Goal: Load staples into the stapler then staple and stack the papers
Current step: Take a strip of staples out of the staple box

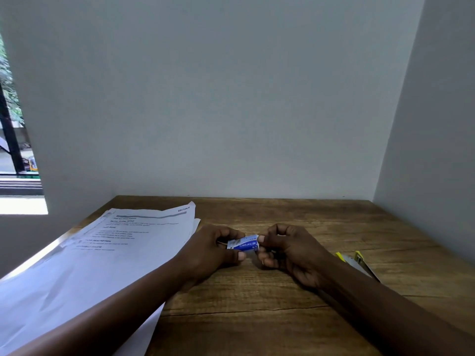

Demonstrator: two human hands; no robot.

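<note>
A small blue and white staple box (244,244) is held just above the wooden desk (270,299), near its middle. My left hand (213,250) grips the box's left end, thumb underneath. My right hand (288,249) pinches the right end with fingertips. A pile of printed white papers (102,253) lies on the left side of the desk, partly under my left forearm. The yellow and grey stapler (356,262) lies on the desk to the right, mostly hidden behind my right wrist.
White walls close the desk at the back and on the right (424,150). A white panel stands at the left, with a window (15,150) beyond it. Bare wood shows behind my hands and in front between my forearms.
</note>
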